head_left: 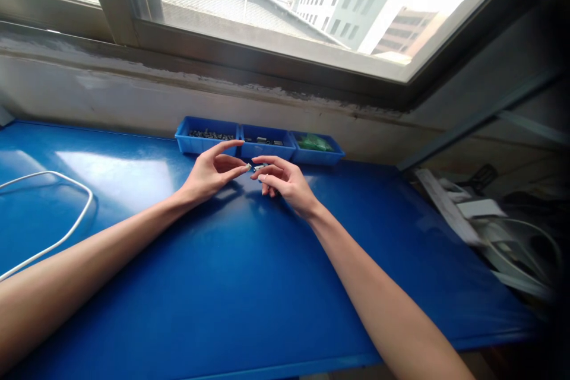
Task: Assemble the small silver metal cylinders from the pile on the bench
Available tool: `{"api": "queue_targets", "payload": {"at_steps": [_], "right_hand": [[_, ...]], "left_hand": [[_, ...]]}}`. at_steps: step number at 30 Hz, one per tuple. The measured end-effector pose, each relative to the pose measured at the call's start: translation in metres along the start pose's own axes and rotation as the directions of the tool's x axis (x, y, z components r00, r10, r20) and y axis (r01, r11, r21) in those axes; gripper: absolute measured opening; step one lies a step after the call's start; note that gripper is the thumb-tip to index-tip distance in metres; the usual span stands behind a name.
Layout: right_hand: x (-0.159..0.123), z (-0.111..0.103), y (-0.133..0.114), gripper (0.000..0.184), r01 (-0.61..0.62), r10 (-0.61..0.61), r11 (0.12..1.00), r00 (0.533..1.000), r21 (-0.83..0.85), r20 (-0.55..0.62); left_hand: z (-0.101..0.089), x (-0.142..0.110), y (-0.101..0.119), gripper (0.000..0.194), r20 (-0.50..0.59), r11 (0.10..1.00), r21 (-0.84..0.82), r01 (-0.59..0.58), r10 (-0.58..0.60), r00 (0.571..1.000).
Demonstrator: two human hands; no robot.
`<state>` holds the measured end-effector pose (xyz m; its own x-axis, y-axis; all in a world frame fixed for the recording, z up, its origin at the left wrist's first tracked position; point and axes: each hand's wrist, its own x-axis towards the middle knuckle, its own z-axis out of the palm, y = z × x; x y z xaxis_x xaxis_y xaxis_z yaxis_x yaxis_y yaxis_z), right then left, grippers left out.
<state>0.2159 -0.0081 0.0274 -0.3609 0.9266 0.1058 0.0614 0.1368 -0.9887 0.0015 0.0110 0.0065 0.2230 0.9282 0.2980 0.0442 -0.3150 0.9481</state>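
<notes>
Over the blue table, my left hand [211, 171] pinches a tiny pale piece [248, 167] between thumb and a finger, with the index finger stretched out above it. Close by on the right, my right hand [287, 183] has its fingers curled around a small silvery metal part [260, 167]. The two small pieces are almost tip to tip, and I cannot tell whether they touch. Both are too small to name exactly. My fingers hide some of the metal part.
Three blue bins stand against the wall: a left bin [202, 143] with small dark metal parts, a middle bin [267, 151] with metal pieces, a right bin [318, 158] with green material. A white cable [84, 205] loops at left. Blurred clutter [481, 208] lies at right.
</notes>
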Motion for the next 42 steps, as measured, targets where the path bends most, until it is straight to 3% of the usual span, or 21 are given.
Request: {"api": "queue_targets", "payload": {"at_steps": [12,16,19,21,24,27,30,37,42], "right_hand": [[0.001,0.004,0.003,0.034,-0.028,0.026,0.999,0.999,0.045,0.041],[0.002,0.003,0.004,0.028,0.002,0.001,0.999,0.997,0.045,-0.071],[0.005,-0.002,0.005,0.027,0.045,-0.031,0.997,0.975,0.058,-0.22],[0.009,-0.007,0.007,0.033,0.083,-0.059,0.994,0.954,0.068,-0.293],[0.015,-0.015,0.01,0.048,0.107,-0.086,0.993,0.937,0.047,-0.339],[0.018,-0.019,0.013,0.058,0.117,-0.106,0.993,0.937,0.012,-0.332],[0.018,-0.019,0.014,0.06,0.116,-0.111,0.993,0.944,-0.004,-0.311],[0.017,-0.019,0.016,0.053,0.143,-0.139,0.99,0.948,-0.007,-0.288],[0.016,-0.025,0.015,0.033,0.181,-0.175,0.983,0.889,-0.026,-0.423]], "left_hand": [[0.003,-0.004,0.001,0.073,0.074,0.997,-0.033,-0.071,0.073,0.995],[0.005,-0.004,0.001,0.069,0.075,0.993,0.002,-0.119,0.119,0.99],[0.006,-0.001,-0.003,0.056,0.043,0.967,0.175,-0.185,0.18,0.983],[0.007,0.002,-0.007,0.047,0.084,0.905,0.359,-0.228,0.212,0.974],[0.009,0.004,-0.013,0.044,0.243,0.749,0.571,-0.336,0.237,0.941],[0.011,0.002,-0.016,0.05,0.389,0.63,0.667,-0.398,0.161,0.907],[0.013,0.0,-0.015,0.053,0.448,0.568,0.711,-0.414,0.089,0.89],[0.011,0.0,-0.017,0.046,0.356,0.57,0.712,-0.41,0.212,0.91],[0.007,0.0,-0.014,0.029,0.257,0.594,0.723,-0.353,0.243,0.935]]}}
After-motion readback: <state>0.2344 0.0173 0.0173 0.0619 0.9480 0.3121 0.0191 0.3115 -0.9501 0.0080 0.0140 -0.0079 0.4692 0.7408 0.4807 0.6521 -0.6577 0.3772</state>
